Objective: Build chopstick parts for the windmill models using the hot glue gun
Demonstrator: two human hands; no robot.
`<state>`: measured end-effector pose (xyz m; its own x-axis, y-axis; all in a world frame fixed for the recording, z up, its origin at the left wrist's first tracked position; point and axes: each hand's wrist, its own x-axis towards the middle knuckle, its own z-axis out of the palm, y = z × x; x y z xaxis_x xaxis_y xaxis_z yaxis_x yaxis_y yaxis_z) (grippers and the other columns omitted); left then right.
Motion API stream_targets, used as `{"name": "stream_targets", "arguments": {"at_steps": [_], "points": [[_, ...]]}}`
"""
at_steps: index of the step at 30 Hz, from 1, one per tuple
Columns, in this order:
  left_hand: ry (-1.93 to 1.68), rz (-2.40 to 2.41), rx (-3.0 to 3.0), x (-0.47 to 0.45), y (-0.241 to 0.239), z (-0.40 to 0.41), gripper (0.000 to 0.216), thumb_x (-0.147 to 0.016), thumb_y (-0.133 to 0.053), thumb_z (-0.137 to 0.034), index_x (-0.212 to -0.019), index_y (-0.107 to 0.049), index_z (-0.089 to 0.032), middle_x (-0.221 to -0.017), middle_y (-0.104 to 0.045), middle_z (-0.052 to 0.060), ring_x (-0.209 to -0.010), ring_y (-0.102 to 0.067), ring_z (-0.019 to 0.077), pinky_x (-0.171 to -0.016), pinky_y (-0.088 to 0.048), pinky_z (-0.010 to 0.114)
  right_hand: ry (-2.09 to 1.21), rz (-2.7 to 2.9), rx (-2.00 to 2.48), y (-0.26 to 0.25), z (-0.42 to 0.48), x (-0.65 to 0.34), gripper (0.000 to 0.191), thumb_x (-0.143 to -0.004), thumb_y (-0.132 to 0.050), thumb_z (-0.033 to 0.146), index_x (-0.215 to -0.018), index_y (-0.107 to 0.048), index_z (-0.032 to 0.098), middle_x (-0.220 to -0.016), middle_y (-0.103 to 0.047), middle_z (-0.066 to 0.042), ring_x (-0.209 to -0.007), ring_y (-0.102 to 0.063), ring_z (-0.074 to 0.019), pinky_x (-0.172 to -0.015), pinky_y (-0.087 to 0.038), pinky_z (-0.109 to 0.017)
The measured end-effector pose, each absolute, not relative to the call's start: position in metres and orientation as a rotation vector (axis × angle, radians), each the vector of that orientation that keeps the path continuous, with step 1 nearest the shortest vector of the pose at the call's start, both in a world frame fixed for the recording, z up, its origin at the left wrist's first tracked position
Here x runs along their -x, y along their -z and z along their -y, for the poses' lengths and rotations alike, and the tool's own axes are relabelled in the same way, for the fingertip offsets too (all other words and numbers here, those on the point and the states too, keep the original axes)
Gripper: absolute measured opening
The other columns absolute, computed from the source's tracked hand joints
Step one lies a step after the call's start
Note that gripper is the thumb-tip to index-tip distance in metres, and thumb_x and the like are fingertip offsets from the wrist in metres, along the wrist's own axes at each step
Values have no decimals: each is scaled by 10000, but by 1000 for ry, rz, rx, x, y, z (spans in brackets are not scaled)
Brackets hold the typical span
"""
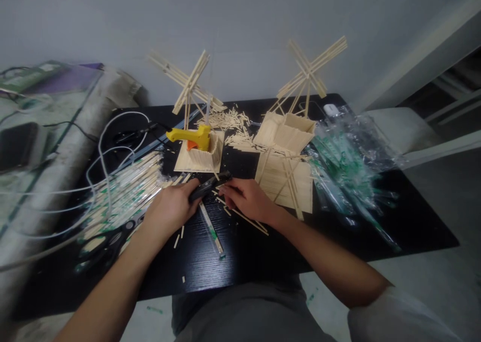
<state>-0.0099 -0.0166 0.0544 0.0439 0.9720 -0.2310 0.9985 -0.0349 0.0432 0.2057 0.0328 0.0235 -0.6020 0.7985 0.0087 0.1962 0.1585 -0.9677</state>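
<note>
Person's L hand (171, 207) is clenched round 1 blk hand tool (206, 187), approx ctr of the tbl (270, 254); R hand (244, 198) is at the tool's far end, fingers curled, can't tell what, if anything, they grasp. Clock from tool: 2 stick crosses (191, 81), 1 at 11, 1 at 1; 1 yellow glue gun (199, 137) nr 12, in 1 stick box (206, 157); 1 wrapped stick pack (209, 222) at 6; uncounted wrapped sticks (130, 184) at 9; wrappers (340, 156), too many to count, nr 3.

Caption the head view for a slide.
Left hand holding a black tool beside the right hand, with a yellow glue gun and wooden sticks beyond.
</note>
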Motion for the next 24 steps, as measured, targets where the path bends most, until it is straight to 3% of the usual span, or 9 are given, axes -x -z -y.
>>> {"name": "stream_targets", "arguments": {"at_steps": [4, 7, 10, 13, 21, 24], "points": [[190, -2159, -2138, 12, -54, 15, 390, -958, -425, -549, -1054, -627, -229, -856, -747, 70, -770, -705, 236, -632, -337, 281, -1523, 1867, 976, -24, -34, -207, 287, -1030, -501, 293, -855, -671, 140, -680, -668, 2, -594, -638, -92, -630, -488, -204], [79, -2251, -2124, 15, -54, 14, 515, -952, -368, -655, -987, -643, -220, -824, -732, 73, -758, -689, 229, -627, -313, 281, -1236, 2057, 1036, -22, -33, -207, 352, -1033, -499, 306, -766, -661, 143, -659, -658, -11, -599, -605, -95, -637, -432, -220], [-80, -2250, -2133, 15, -54, 13, 588, -939, -338, -714, -937, -647, -214, -924, -727, 64, -821, -679, 208, -651, -321, 276, -915, 2290, 1041, -18, -31, -206, 346, -992, -552, 253, -677, -643, 142, -633, -643, -22, -602, -543, -101, -636, -357, -248], [-132, -2204, -2116, 12, -54, 14, 626, -923, -331, -748, -904, -638, -203, -954, -707, 54, -847, -661, 199, -679, -333, 275, -813, 2412, 1060, -15, -30, -204, 348, -960, -581, 237, -628, -628, 144, -613, -634, -29, -579, -502, -104, -623, -321, -264], [-134, -2030, -2068, 13, -55, 13, 639, -934, -288, -734, -818, -602, -189, -818, -673, 48, -774, -607, 176, -707, -345, 283, -962, 2264, 1181, -18, -29, -203, 292, -913, -671, 298, -666, -591, 164, -598, -587, 3, -565, -504, -102, -589, -339, -248], [-142, -1996, -2014, 14, -57, 14, 646, -944, -263, -721, -804, -604, -191, -794, -663, 45, -765, -592, 171, -720, -344, 282, -1074, 1885, 1176, -23, -28, -204, 90, -858, -664, 225, -876, -587, 181, -703, -598, 26, -601, -549, -99, -588, -417, -223]]}}
